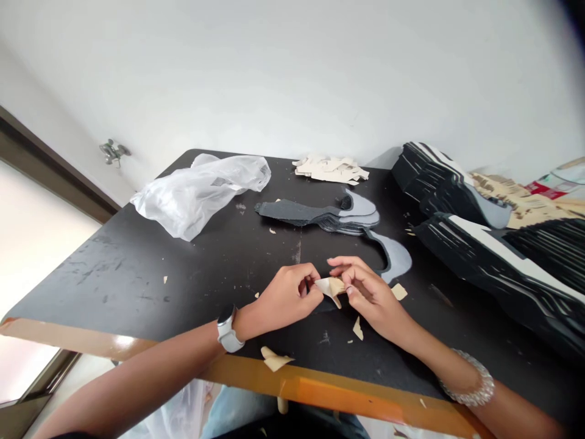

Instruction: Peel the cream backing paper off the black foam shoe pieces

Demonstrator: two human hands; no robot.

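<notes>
Right of the plastic bag [201,192], the left hand [286,296] pinches one end of a small tan paper piece [333,288] just above the table [137,268]. The right hand [365,292] pinches its other end. Pinching close to the parting edges should, I judge, keep it from tearing.

Your left hand [287,297]: fingers curled, tips pinched together.
Your right hand [368,292]: fingers bent, tips pinched, close to the left.
Your forearms: both reach forward, angled inward.
</notes>
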